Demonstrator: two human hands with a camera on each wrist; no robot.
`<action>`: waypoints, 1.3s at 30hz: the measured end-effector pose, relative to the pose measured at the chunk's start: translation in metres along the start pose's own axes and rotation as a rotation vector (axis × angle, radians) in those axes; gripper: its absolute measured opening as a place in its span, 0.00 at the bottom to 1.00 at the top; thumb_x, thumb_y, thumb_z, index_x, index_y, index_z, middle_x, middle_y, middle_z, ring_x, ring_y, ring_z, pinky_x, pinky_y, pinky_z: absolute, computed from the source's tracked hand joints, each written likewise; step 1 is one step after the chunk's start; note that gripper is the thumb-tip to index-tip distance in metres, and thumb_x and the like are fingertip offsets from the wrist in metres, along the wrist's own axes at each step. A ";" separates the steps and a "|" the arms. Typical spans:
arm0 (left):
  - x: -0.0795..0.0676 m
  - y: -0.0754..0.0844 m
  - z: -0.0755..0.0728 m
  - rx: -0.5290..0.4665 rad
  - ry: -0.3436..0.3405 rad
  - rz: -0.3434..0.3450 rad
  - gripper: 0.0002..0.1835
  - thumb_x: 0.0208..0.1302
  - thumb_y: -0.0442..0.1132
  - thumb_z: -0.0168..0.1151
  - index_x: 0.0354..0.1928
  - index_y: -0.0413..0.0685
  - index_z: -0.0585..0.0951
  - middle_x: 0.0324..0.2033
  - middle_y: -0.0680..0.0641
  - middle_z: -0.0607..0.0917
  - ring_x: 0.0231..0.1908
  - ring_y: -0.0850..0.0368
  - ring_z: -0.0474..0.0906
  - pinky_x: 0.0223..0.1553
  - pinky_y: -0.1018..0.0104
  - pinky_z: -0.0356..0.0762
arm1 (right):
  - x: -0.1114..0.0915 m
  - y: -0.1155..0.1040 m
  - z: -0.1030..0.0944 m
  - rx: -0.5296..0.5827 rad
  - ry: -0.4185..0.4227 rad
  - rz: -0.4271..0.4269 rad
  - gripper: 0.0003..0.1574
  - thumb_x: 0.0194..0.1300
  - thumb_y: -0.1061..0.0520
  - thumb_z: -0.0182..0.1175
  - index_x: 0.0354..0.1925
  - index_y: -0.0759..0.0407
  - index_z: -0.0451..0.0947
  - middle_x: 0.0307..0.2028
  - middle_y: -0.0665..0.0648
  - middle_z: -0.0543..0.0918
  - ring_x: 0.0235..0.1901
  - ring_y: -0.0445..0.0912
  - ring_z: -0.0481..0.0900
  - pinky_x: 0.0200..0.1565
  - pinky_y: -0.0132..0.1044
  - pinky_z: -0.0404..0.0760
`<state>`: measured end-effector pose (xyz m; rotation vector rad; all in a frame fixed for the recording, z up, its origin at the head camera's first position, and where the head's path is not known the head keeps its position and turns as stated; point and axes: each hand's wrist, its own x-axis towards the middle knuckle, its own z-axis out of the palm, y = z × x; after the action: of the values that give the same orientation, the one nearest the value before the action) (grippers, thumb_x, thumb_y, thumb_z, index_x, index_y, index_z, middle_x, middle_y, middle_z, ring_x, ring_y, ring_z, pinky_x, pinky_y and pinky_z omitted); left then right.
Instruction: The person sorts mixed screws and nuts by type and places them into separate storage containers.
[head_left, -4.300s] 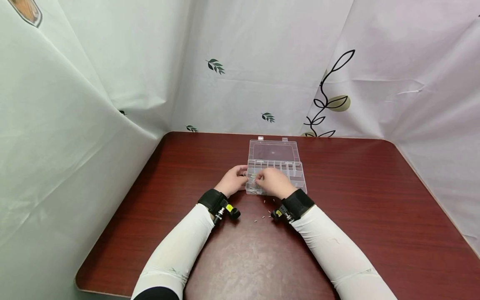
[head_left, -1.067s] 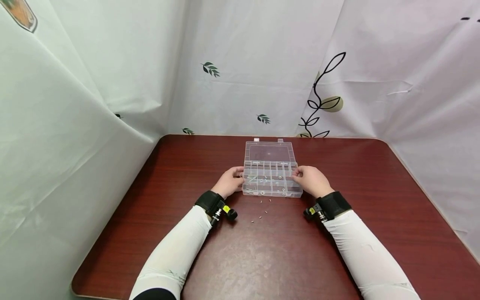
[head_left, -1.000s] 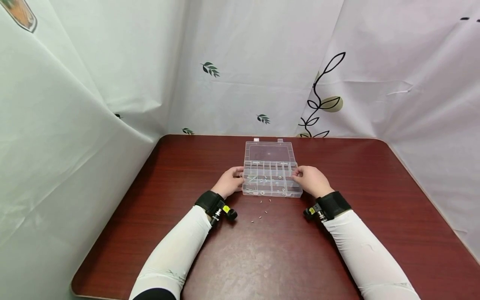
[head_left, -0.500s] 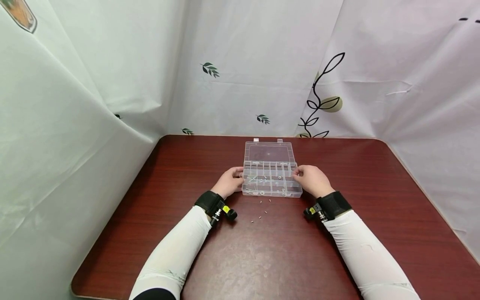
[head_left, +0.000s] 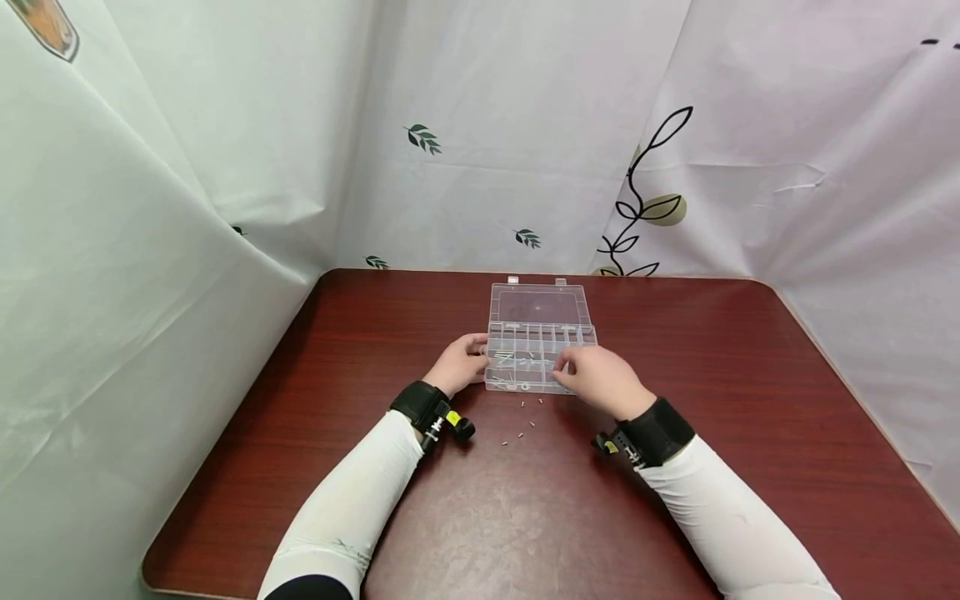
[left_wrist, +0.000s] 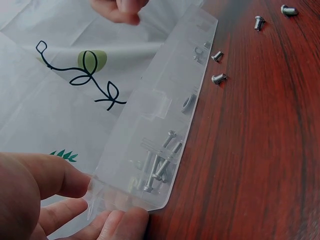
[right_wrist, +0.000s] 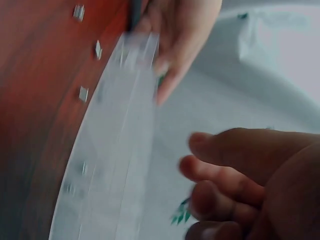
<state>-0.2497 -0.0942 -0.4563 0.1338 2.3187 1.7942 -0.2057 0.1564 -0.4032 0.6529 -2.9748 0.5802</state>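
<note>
A clear plastic compartment box (head_left: 534,343) stands with its lid (head_left: 540,304) folded back, away from me. My left hand (head_left: 456,365) grips the box's left end; the left wrist view shows its fingers at the corner. My right hand (head_left: 603,381) hovers above the box's right front part. In the right wrist view, its loosely bent fingers hold nothing visible. Through the wall show several long screws (left_wrist: 162,162) and a washer (left_wrist: 188,103). On the table before the box lie several short screws, among them one short screw (left_wrist: 219,78).
A reddish-brown wooden table (head_left: 420,517) carries everything. White cloth (head_left: 480,192) with leaf prints hangs behind it and along the sides. Black wrist straps with small cameras sit on both arms; the right wrist camera (head_left: 607,443) hangs near the table top.
About four seconds ago my right hand was over the box's left compartments; it then moved to the right end. Since half a second ago it has moved left and nearer. The left hand stays put.
</note>
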 end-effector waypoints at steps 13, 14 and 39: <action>0.002 -0.002 0.001 -0.009 -0.003 -0.018 0.27 0.68 0.28 0.56 0.69 0.39 0.69 0.53 0.38 0.78 0.47 0.50 0.79 0.41 0.60 0.84 | -0.008 -0.030 0.024 -0.020 -0.252 -0.073 0.14 0.60 0.48 0.69 0.22 0.45 0.76 0.18 0.43 0.74 0.18 0.39 0.70 0.22 0.35 0.69; 0.003 -0.002 0.001 -0.014 -0.004 -0.017 0.27 0.68 0.28 0.55 0.69 0.39 0.69 0.53 0.38 0.78 0.47 0.49 0.79 0.41 0.60 0.84 | -0.008 -0.030 0.026 -0.022 -0.262 -0.075 0.15 0.60 0.47 0.69 0.21 0.45 0.75 0.18 0.42 0.74 0.18 0.39 0.70 0.23 0.35 0.69; 0.004 -0.004 0.000 -0.009 0.001 -0.019 0.28 0.67 0.28 0.56 0.69 0.39 0.69 0.53 0.38 0.78 0.47 0.50 0.79 0.41 0.60 0.84 | -0.004 -0.023 0.042 -0.012 -0.278 -0.146 0.16 0.60 0.55 0.65 0.20 0.46 0.71 0.17 0.42 0.71 0.18 0.37 0.68 0.24 0.34 0.69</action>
<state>-0.2534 -0.0940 -0.4605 0.1088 2.3049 1.7955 -0.1909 0.1231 -0.4343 1.0176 -3.1384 0.4983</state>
